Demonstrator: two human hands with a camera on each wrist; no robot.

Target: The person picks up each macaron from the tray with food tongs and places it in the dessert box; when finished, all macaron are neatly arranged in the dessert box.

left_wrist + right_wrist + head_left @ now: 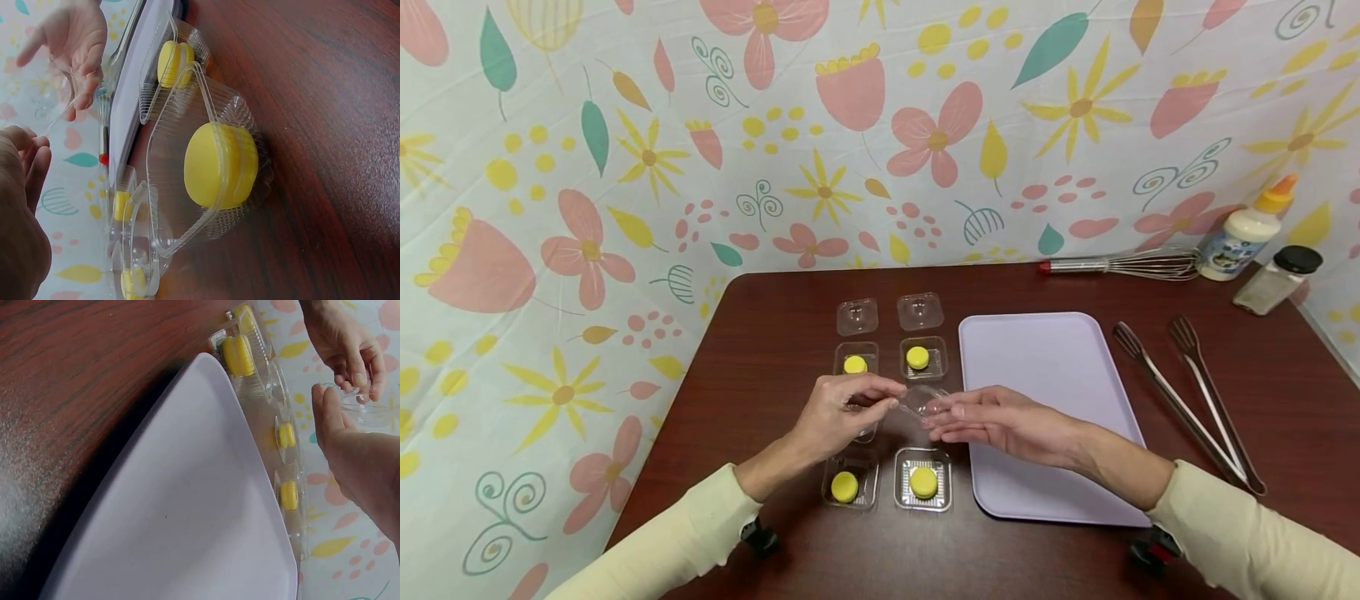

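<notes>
I've got both hands raised over the tabletop (pixel 775 367), meeting at one clear plastic lid (pixel 922 400). Left hand (pixel 844 410): thumb and fingers clamped on the lid's left edge. Right hand (pixel 1011 427): fingers nearly straight, lying close together, touching its right side. Lid sits in the air between the far right container (pixel 942 364) and near right container (pixel 947 487), just left of the lavender tray (pixel 1037 358). I see a yellow macaron-like piece in each: far (pixel 917 357), near (pixel 923 482). Left column matches: far left container (pixel 856 348) and near left container (pixel 871 492), each with a yellow piece inside. Left wrist view shows a pale band round the middle of the near left yellow piece (pixel 222 165). More clear plastic between those two, mostly behind the left hand; can't tell whether container or lid. Two spare lids lie beyond the far row: left one (pixel 857 317), right one (pixel 921 312). Right of tray: metal tongs (pixel 1191 417), arms spread, heads pointing far. Far right: whisk (pixel 1127 265) lying sideways, its wires by a white bottle (pixel 1236 237) with orange tip; jar (pixel 1270 285) with black cap right of that, tilted in my head feed. Floral cloth (pixel 865 167) behind everything.
</notes>
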